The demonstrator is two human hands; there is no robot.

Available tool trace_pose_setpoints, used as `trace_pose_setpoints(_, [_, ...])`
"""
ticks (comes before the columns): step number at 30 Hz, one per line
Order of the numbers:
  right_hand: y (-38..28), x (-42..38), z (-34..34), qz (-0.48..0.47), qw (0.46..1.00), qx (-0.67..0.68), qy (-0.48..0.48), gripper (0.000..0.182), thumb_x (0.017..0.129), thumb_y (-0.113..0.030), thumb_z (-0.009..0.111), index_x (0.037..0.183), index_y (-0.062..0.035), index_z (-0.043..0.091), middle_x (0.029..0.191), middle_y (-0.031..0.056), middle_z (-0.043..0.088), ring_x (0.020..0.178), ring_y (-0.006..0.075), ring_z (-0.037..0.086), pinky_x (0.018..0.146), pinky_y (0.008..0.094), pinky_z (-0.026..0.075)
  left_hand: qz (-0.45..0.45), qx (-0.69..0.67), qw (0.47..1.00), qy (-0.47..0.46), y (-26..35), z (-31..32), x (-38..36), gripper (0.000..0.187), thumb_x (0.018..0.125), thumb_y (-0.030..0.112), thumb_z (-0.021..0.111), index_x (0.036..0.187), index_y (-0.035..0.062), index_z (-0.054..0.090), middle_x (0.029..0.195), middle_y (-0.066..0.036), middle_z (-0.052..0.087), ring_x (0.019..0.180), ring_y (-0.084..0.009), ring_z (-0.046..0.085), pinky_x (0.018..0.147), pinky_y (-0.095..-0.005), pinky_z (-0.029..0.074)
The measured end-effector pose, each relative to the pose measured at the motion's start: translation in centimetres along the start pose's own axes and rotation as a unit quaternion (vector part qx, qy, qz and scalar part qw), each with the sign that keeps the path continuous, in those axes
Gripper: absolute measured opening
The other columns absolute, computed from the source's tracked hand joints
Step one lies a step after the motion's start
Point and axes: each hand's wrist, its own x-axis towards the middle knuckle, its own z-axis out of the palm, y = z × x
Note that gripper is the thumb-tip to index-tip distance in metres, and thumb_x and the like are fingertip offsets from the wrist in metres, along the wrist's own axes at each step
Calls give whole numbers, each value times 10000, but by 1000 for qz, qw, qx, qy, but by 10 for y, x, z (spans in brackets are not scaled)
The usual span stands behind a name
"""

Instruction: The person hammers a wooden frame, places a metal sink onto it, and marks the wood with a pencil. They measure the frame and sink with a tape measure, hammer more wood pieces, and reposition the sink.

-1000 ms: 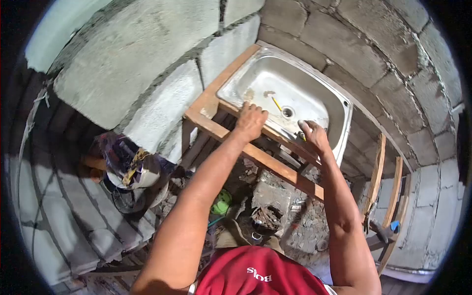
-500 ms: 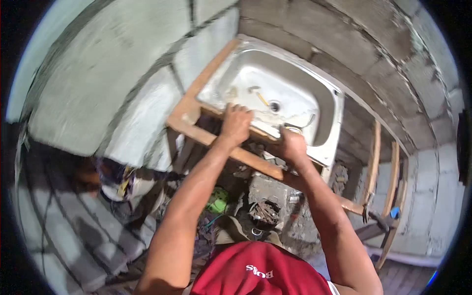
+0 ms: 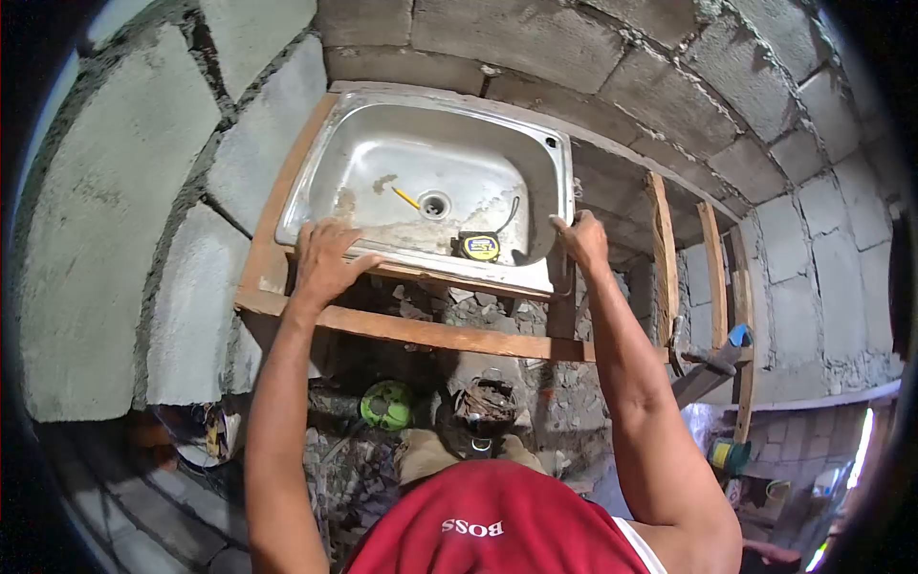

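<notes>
A stainless steel sink (image 3: 440,163) sits in a wooden frame (image 3: 421,331) against the block walls. My left hand (image 3: 327,258) grips its front rim near the left corner, fingers over the edge and thumb stretched along the front. On the right side rim, my right hand (image 3: 583,239) is closed around the edge. A black and yellow tape measure (image 3: 478,246) lies inside the basin by the front wall. Near the drain hole (image 3: 435,205) rests a yellow pencil (image 3: 405,197). A dark curved strip (image 3: 509,212) lies right of the pencil.
Upright wooden pieces (image 3: 662,258) stand right of the sink, with a clamp-like metal tool (image 3: 677,349) near their lower ends. Below are rubble, a green round object (image 3: 385,406) and a bucket of debris (image 3: 485,399). Block walls (image 3: 124,220) enclose the left and back.
My right hand has left the tape measure and moved to the sink's right rim. My left hand now sits closer to the front left corner. The view has shifted.
</notes>
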Motion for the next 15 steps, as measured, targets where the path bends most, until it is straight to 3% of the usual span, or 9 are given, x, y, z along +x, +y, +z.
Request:
trace_pose_setpoints(1, [4, 1, -2, 43, 996, 43, -66, 584, 815, -402, 790, 1125, 63, 620, 1138, 298, 638, 1045, 468, 640, 907, 511, 517, 5, -5, 1000, -1, 1, -1, 2, 571, 795, 469, 787, 1187, 66, 693, 1195, -150, 663, 1212, -333, 545, 1163, -518, 255])
trace_pose_setpoints(2, [4, 0, 0, 40, 997, 5, -62, 604, 795, -405, 803, 1118, 71, 620, 1160, 306, 632, 1090, 471, 630, 940, 492, 519, -8, -15, 1000, -23, 1, -3, 2, 538, 800, 480, 778, 1147, 73, 718, 1177, -140, 672, 1219, -314, 545, 1163, -535, 241])
trace_pose_setpoints(5, [-13, -8, 5, 51, 998, -38, 5, 565, 768, -341, 805, 1114, 69, 630, 1169, 312, 624, 1097, 462, 630, 956, 499, 519, -7, -14, 999, -38, -1, 0, 3, 527, 806, 505, 762, 1102, 70, 731, 1130, -115, 690, 1191, -285, 566, 1156, -565, 226])
trace_pose_setpoints(9, [-2, 10, 24, 109, 993, -3, 41, 521, 724, -273, 792, 1086, 71, 643, 1091, 291, 659, 1042, 445, 655, 916, 476, 531, 24, -1, 1000, 7, -3, 3, 2, 557, 818, 559, 714, 1065, 60, 714, 1083, -104, 694, 1133, -283, 591, 1134, -569, 251])
trace_pose_setpoints(11, [2, 16, 17, 130, 983, 133, 15, 462, 687, -236, 768, 1007, 78, 658, 986, 272, 695, 947, 434, 681, 848, 457, 538, 32, 0, 999, 24, -6, 7, 2, 569, 821, 579, 696, 1051, 58, 708, 1068, -99, 693, 1114, -283, 598, 1123, -569, 263])
trace_pose_setpoints(12, [7, 22, 18, 115, 980, 162, 29, 424, 669, -241, 779, 919, 80, 662, 899, 260, 712, 873, 411, 697, 791, 448, 535, 32, 3, 998, 44, -7, 9, 1, 575, 822, 588, 688, 1048, 60, 707, 1057, -98, 692, 1102, -281, 601, 1113, -568, 273])
trace_pose_setpoints(13, [11, 30, 21, 103, 974, 189, 67, 292, 679, -162, 792, 848, 44, 672, 758, 136, 701, 688, 202, 663, 656, 343, 517, 33, 6, 997, 65, -7, 10, 0, 580, 823, 598, 681, 1044, 62, 706, 1046, -97, 690, 1090, -280, 603, 1104, -567, 283])
trace_pose_setpoints(15, [18, 40, 18, 114, 955, 270, 38, 267, 694, -166, 808, 816, 27, 669, 740, 110, 697, 678, 175, 651, 636, 329, 509, 35, 5, 997, 64, -5, 11, 1, 589, 817, 609, 678, 1041, 65, 705, 1042, -96, 688, 1083, -280, 605, 1098, -567, 287])
